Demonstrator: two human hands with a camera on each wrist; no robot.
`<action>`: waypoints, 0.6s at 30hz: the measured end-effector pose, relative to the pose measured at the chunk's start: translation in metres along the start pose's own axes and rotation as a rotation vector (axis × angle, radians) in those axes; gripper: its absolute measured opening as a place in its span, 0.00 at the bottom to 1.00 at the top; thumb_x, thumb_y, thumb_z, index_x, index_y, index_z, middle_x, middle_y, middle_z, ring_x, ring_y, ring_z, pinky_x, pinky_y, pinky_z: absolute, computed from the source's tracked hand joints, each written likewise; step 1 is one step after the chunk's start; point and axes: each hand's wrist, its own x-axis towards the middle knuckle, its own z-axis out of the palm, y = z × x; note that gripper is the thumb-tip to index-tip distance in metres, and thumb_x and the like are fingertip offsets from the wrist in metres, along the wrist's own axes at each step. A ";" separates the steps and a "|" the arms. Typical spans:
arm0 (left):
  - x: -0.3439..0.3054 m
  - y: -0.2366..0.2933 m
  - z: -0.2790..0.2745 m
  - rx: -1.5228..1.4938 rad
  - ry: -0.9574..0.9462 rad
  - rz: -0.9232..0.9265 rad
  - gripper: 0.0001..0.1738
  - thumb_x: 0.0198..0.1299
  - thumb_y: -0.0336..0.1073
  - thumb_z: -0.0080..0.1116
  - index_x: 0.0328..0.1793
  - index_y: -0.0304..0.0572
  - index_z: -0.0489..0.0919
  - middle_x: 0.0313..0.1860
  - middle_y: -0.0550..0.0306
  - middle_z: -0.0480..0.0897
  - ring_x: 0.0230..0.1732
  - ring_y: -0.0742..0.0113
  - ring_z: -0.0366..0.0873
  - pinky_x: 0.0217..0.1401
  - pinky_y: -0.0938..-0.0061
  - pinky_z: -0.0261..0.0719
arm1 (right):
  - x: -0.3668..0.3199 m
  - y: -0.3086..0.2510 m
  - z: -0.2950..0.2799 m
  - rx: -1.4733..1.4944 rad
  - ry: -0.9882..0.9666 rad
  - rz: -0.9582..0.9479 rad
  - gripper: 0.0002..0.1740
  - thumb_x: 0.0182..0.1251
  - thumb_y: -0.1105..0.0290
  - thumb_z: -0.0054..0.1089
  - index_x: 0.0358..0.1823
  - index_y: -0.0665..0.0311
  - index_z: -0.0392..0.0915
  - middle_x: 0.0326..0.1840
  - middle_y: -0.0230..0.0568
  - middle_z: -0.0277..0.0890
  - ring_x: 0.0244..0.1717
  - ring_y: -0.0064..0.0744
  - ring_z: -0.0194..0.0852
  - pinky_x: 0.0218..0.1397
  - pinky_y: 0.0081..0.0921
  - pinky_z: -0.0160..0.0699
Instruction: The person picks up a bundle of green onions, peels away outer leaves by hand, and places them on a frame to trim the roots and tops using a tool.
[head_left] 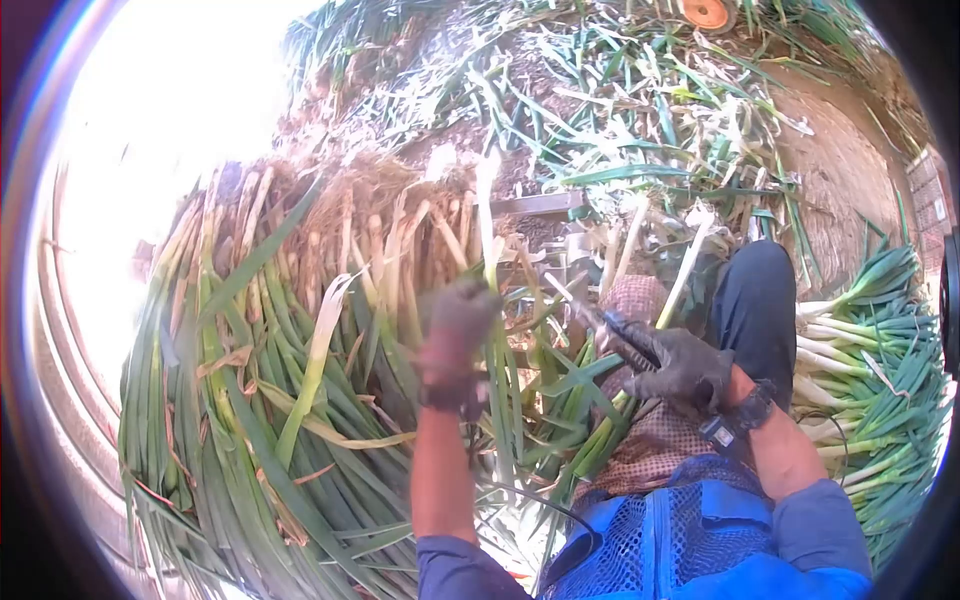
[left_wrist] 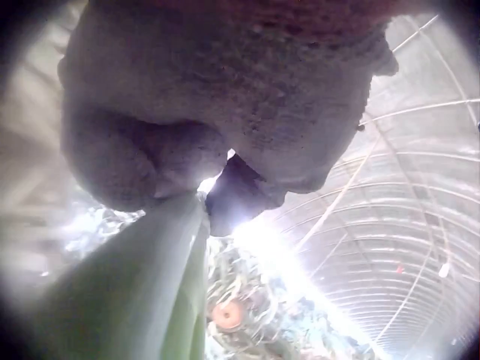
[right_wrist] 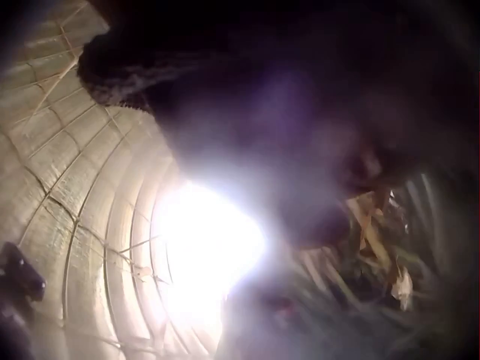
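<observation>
In the head view my gloved left hand [head_left: 460, 325] is blurred and grips a green onion [head_left: 487, 215], its white end pointing up and its leaves hanging below. The left wrist view has its broad green leaf [left_wrist: 150, 292] between the fingers and thumb. To the right, above the lap, my gloved right hand [head_left: 690, 370] holds a slim tool with a dark handle [head_left: 632, 340], its far end pointing up and left. The blade end is hard to make out. More pale onion stalks [head_left: 690, 265] stand up near the knee. The right wrist view is mostly dark and washed out by glare.
A large heap of untrimmed green onions [head_left: 250, 350] lies on the left, roots away from me. Cleaned onions [head_left: 850, 370] are piled on the right. Leaf scraps [head_left: 620, 130] litter the ground ahead, with an orange round object [head_left: 705, 12] beyond. A metal bar [head_left: 540, 203] sticks out near the roots.
</observation>
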 end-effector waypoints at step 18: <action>-0.124 -0.155 0.118 0.247 -0.045 0.081 0.23 0.65 0.50 0.65 0.63 0.51 0.84 0.48 0.41 0.88 0.47 0.42 0.88 0.48 0.55 0.85 | 0.065 0.002 0.047 -0.674 -0.315 0.001 0.52 0.66 0.45 0.59 0.88 0.43 0.45 0.50 0.65 0.85 0.47 0.67 0.86 0.55 0.55 0.83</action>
